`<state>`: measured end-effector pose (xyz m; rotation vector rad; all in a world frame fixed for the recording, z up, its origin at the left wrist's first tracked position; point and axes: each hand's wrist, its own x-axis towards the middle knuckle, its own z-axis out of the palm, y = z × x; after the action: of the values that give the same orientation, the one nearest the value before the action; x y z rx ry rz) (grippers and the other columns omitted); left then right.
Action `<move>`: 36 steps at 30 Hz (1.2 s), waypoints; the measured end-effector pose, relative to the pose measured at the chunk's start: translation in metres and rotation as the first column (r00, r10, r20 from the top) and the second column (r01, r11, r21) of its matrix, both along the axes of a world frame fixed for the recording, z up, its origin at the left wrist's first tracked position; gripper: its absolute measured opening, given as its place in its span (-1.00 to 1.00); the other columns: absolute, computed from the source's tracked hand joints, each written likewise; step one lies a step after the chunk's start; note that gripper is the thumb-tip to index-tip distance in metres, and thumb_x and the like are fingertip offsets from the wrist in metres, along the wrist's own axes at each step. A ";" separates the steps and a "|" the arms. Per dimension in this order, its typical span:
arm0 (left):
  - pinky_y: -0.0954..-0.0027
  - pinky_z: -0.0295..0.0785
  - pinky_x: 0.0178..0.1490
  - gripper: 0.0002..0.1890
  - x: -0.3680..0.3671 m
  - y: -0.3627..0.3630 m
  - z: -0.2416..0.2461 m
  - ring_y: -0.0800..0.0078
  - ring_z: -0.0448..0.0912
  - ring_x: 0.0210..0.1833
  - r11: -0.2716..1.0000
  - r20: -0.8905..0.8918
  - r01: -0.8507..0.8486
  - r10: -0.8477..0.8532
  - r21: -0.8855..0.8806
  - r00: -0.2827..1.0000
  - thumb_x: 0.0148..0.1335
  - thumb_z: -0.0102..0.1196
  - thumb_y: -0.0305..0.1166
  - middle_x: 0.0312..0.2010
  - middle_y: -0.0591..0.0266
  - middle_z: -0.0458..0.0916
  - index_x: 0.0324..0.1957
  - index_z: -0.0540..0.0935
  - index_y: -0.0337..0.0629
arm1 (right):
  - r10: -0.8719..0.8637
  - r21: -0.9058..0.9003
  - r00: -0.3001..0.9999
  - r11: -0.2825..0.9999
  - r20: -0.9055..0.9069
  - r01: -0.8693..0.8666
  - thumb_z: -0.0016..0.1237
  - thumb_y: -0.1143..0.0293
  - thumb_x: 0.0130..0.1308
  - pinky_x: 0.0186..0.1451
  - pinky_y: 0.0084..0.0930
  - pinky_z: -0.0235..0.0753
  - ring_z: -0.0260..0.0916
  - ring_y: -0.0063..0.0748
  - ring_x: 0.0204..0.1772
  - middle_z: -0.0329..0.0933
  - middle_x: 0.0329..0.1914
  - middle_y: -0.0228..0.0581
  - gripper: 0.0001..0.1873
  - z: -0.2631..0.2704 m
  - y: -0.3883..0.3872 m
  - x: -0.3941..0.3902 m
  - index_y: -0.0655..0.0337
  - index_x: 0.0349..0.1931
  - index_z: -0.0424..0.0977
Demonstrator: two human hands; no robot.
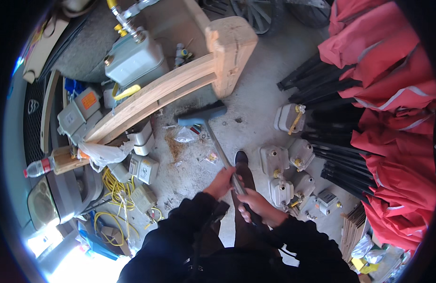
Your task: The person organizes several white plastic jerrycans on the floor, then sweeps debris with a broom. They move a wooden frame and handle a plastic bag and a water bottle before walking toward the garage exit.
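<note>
Both hands grip the grey handle of a push broom (pixel 218 144). My left hand (pixel 223 183) is wrapped around it farther up toward the head, and my right hand (pixel 259 205) holds it closer to my body. The blue-grey broom head (pixel 203 115), with dark bristles, rests on the concrete floor (pixel 189 162) below a wooden rail (pixel 161 85). Beside the head lie a crumpled clear plastic bag (pixel 186 135) and a patch of brown debris (pixel 174 146). A small clear wrapper (pixel 211 157) lies left of the handle.
Several grey gas meters (pixel 274 157) stand on the floor at right, beside folded canopies with red fabric (pixel 395 123) and black legs. At left are a thick wooden post (pixel 232 53), more meter boxes (pixel 143 168), a coiled yellow hose (pixel 117 187) and a plastic bottle (pixel 41 167).
</note>
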<state>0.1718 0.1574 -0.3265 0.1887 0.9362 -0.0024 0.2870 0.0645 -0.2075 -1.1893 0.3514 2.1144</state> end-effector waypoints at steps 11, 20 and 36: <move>0.40 0.44 -0.11 -0.75 0.117 -0.064 0.070 0.42 0.54 -0.24 0.894 0.283 0.395 -0.330 -0.213 0.901 0.23 -0.07 -0.20 -0.30 0.13 0.54 -0.18 0.33 -0.14 | 0.427 -0.196 0.718 0.902 0.550 -0.386 -0.17 0.47 0.13 -0.61 -0.56 0.33 0.30 -0.53 -0.64 0.27 -0.61 -0.36 -0.45 0.105 -0.082 0.094 0.11 0.16 0.01; 0.45 0.37 -0.41 -0.65 0.240 0.044 -0.004 0.48 0.47 -0.47 0.772 -0.063 0.295 -0.316 0.563 0.947 0.19 -0.09 -0.09 -0.50 0.20 0.48 -0.31 0.31 -0.22 | -0.192 0.242 0.856 0.967 0.480 0.081 -0.22 0.46 0.19 -0.67 -0.53 0.30 0.28 -0.51 -0.67 0.23 -0.61 -0.34 -0.42 0.011 -0.002 0.168 -0.01 0.23 -0.07; 0.34 0.50 -0.50 -0.65 0.329 -0.013 -0.001 0.30 0.55 -0.53 0.967 -0.029 0.228 -0.226 0.112 0.974 0.24 -0.24 -0.15 -0.52 0.07 0.53 -0.34 0.36 -0.30 | 0.369 -0.100 0.710 0.915 0.600 -0.391 -0.27 0.52 0.13 -0.70 -0.65 0.23 0.17 -0.61 -0.74 0.20 -0.69 -0.41 -0.35 0.069 0.014 0.305 -0.02 0.28 -0.07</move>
<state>0.5009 0.1445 -0.3277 0.4026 0.9273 -0.1619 0.5924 0.0781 -0.1384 -1.9715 -0.2566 1.8922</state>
